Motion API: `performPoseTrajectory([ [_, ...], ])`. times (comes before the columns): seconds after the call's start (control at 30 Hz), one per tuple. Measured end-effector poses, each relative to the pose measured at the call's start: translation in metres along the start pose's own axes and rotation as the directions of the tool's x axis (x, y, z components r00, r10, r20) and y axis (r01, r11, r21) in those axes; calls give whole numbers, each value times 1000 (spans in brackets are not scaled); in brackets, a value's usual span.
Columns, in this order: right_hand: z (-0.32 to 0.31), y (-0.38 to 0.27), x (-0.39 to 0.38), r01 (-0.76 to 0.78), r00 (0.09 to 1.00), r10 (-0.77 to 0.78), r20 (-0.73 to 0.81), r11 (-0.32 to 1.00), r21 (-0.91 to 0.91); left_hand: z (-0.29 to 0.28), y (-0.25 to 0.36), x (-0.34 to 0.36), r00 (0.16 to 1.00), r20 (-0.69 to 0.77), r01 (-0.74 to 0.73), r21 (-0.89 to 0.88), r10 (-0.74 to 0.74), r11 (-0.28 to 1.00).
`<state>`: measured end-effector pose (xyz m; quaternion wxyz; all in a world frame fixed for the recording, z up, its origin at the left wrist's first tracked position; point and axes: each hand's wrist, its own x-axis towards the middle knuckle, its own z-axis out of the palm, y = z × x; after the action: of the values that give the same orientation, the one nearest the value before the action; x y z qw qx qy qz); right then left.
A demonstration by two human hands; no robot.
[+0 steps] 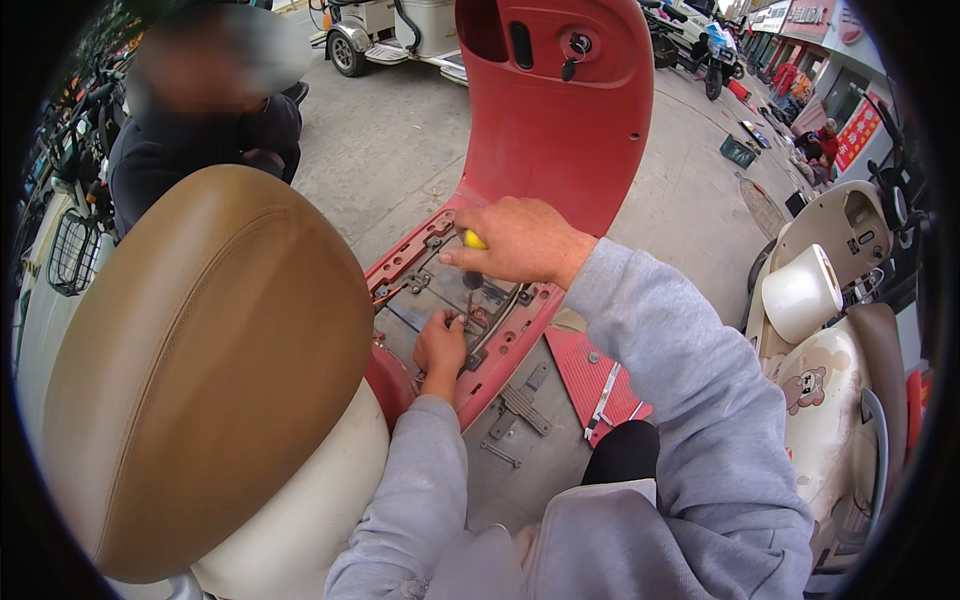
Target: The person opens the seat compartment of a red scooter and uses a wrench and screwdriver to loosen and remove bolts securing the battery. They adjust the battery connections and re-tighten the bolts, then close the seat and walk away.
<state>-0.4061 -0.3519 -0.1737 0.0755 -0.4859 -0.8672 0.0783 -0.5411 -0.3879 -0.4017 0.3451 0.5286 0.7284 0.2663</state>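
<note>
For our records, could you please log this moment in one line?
right hand: holding yellow handle | left hand: at scooter floor | wrench: on ground

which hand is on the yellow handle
The right hand, the upper one, curled around the yellow handle. The left hand is lower, nearer the big brown seat, with nothing yellow showing.

Paved ground (700, 235) carries — at four o'clock — a red ridged panel (574, 372); at five, a dark bracket (523, 408); at six, seemingly a wrench (500, 456).
</note>
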Motion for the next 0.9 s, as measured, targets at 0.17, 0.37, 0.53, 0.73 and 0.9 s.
performPoseTrajectory([
  [0.17, -1, 3, 3, 123, 984, -117, -137, 992, 41, -1, 3, 0, 998, -31, 56, -12, -56, 998],
  [0.37, 2, 7, -3, -24, 993, 53, -104, 965, 260, 8, -4, 4, 999, -49, 2, -105, -8, 994],
  [0.53, -1, 5, -8, 40, 977, 33, -211, 942, 334, 24, -16, 17, 999, -53, -7, -294, -9, 956],
  [0.73, -6, 6, -11, 13, 964, 92, -250, 922, 388, 32, -23, 22, 998, -57, -16, -367, -5, 930],
  [0.9, -8, 13, -14, -2, 946, 105, -305, 947, 321, 31, -23, 25, 995, -90, 4, -352, -38, 936],
])
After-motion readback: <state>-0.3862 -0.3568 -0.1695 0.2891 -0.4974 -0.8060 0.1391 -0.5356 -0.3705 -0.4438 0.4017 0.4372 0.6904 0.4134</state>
